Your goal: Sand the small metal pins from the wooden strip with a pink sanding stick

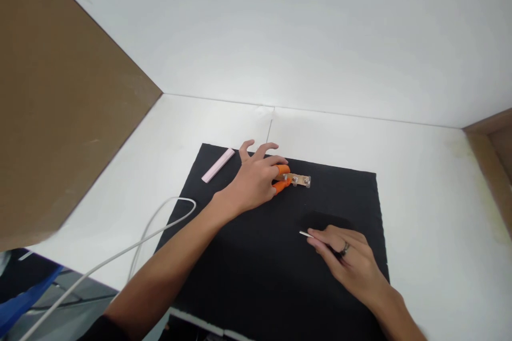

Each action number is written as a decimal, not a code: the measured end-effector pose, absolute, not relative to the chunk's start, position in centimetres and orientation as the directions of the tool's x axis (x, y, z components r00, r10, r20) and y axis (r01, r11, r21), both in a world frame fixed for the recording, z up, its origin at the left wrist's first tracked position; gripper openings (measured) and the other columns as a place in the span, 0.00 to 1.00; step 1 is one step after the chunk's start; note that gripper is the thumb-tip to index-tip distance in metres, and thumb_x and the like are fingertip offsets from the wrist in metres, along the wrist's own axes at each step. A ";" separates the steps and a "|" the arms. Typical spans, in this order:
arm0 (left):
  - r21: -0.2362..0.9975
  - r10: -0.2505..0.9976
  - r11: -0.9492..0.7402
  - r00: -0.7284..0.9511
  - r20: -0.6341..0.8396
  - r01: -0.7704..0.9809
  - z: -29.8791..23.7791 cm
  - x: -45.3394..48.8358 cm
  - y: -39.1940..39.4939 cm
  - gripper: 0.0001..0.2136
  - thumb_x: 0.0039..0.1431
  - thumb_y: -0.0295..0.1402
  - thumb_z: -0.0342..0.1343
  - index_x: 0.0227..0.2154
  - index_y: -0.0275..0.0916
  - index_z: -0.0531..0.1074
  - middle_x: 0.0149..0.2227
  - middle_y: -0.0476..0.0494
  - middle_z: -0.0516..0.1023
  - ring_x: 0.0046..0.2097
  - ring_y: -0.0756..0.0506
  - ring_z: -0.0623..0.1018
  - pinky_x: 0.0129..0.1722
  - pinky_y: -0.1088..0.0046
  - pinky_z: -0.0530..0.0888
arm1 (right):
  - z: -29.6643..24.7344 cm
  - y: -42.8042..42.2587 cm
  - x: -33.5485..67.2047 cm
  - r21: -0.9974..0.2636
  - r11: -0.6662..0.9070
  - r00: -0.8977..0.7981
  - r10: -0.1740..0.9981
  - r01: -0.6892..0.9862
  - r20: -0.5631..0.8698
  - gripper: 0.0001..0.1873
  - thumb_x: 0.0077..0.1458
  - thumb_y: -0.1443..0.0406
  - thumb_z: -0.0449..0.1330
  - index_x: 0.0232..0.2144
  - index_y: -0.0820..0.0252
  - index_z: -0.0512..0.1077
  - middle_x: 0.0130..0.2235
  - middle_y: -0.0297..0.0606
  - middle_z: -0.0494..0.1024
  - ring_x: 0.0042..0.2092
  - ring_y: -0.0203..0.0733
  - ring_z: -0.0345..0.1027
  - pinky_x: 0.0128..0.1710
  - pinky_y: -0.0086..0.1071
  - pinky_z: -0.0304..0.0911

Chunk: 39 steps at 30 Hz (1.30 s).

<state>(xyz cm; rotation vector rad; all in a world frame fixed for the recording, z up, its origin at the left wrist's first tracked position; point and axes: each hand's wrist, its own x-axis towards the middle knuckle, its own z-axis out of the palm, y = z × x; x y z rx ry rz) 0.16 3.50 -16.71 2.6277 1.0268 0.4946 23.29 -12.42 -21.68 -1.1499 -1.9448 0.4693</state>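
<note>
My left hand (256, 181) reaches onto the black mat, with orange covers on its thumb and index finger. Between those two covered fingertips is one end of a short tan strip (302, 180) carrying several small shiny, clear-looking pieces. The other left fingers are raised and spread. Lower on the right, my right hand (350, 256), with a dark ring on one finger, pinches a thin silvery-white rod-like thing (305, 234). Only its tip shows; the rest is hidden in the hand, so its kind cannot be made out.
A pale pink bar (218, 165) lies at the black mat's (248, 272) upper left. A white cable (140, 241) loops over the mat's left edge. The white table (424, 197) is bounded by a white back wall (304, 32) and a brown side panel (72, 101).
</note>
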 end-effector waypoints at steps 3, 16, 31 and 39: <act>0.374 0.690 -0.711 0.693 0.208 0.596 -16.8 0.2 3.5 0.04 0.69 0.29 0.65 0.36 0.42 0.82 0.47 0.46 0.90 0.68 0.31 0.74 0.70 0.36 0.46 | -21.6 -12.4 23.3 -0.658 0.516 -0.253 0.853 0.549 0.457 0.09 0.68 0.73 0.64 0.48 0.56 0.76 0.31 0.30 0.80 0.27 0.33 0.73 0.30 0.29 0.70; 0.366 0.685 -0.712 0.707 0.175 0.599 -16.0 0.5 3.7 0.06 0.67 0.29 0.64 0.32 0.41 0.81 0.58 0.42 0.85 0.71 0.26 0.69 0.69 0.30 0.47 | -21.0 -12.1 23.1 -0.660 0.512 -0.230 0.852 0.550 0.470 0.06 0.69 0.70 0.64 0.45 0.56 0.79 0.29 0.31 0.81 0.26 0.35 0.74 0.28 0.31 0.70; 0.488 0.828 -0.537 0.541 0.147 0.688 -16.4 -3.5 -5.1 0.04 0.68 0.36 0.66 0.38 0.41 0.81 0.51 0.43 0.88 0.62 0.32 0.78 0.64 0.39 0.55 | -21.6 -12.3 24.0 -0.667 0.476 -0.198 0.870 0.573 0.451 0.07 0.69 0.69 0.64 0.46 0.55 0.81 0.31 0.32 0.83 0.28 0.35 0.77 0.30 0.30 0.72; 0.535 0.863 -0.454 0.502 0.063 0.712 -18.3 -4.9 -5.9 0.15 0.63 0.43 0.71 0.49 0.43 0.81 0.61 0.38 0.83 0.68 0.30 0.72 0.67 0.37 0.53 | -22.7 -12.3 24.2 -0.712 0.382 -0.156 0.918 0.588 0.364 0.11 0.73 0.58 0.62 0.45 0.60 0.79 0.38 0.34 0.83 0.35 0.35 0.78 0.39 0.34 0.79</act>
